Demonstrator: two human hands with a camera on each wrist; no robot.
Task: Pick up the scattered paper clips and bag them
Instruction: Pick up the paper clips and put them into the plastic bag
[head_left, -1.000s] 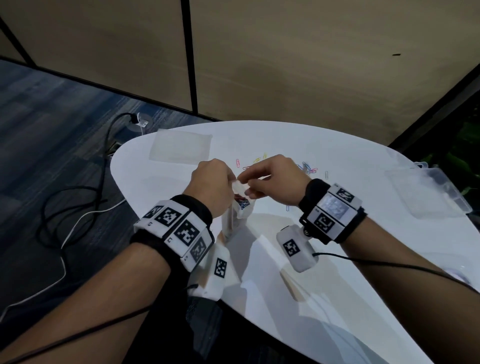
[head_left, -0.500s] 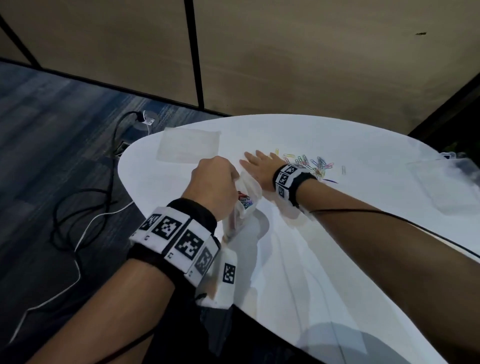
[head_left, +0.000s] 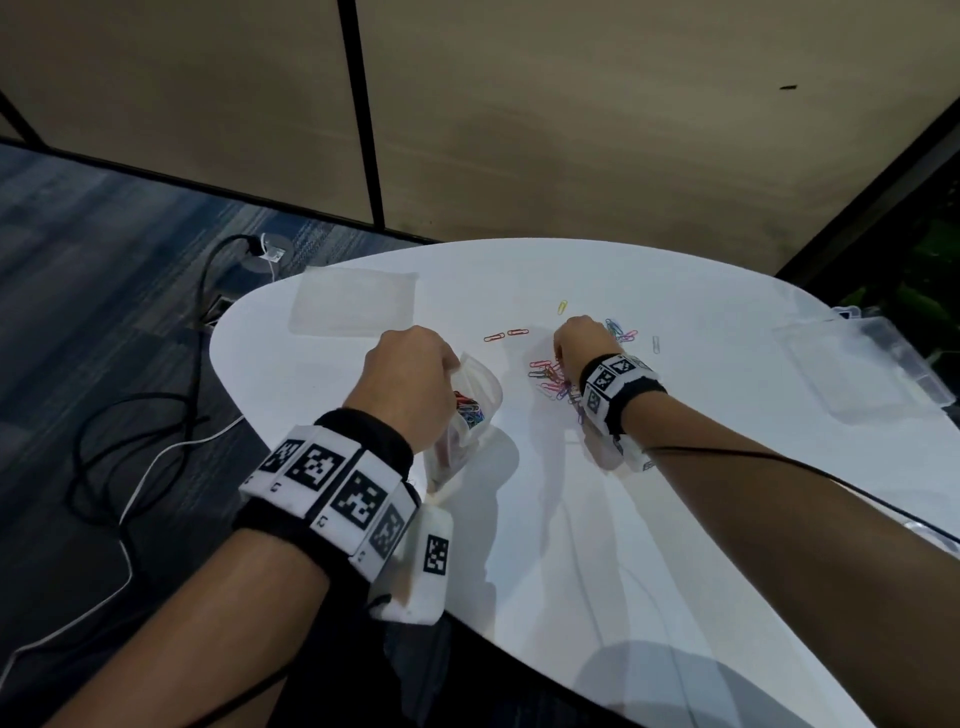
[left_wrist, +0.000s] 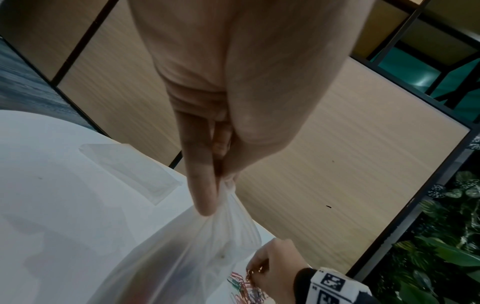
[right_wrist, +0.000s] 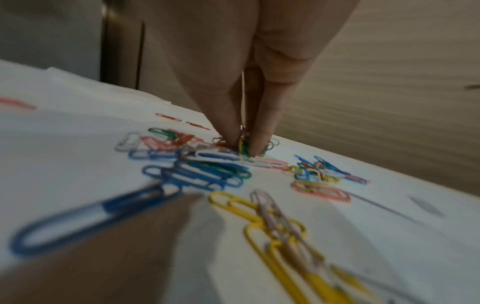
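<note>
My left hand (head_left: 410, 374) pinches the rim of a clear plastic bag (head_left: 470, 415) that hangs down to the white table (head_left: 571, 545); in the left wrist view the fingers (left_wrist: 205, 185) grip the gathered bag (left_wrist: 202, 246). Several coloured clips show inside the bag. My right hand (head_left: 579, 343) is down on a pile of coloured paper clips (head_left: 550, 379). In the right wrist view its fingertips (right_wrist: 233, 135) pinch a few paper clips (right_wrist: 244, 144) in the heap. Two red clips (head_left: 506, 335) and a yellow clip (head_left: 562, 306) lie apart.
A flat clear bag (head_left: 353, 301) lies at the table's far left. A clear plastic box (head_left: 862, 364) sits at the right edge. Cables (head_left: 145, 441) trail over the carpet to the left. A wood-panelled wall stands behind the table.
My right hand left the bag's mouth, reached out over the table, then drew back onto the clip pile and closed its fingertips on clips. The left hand kept holding the bag.
</note>
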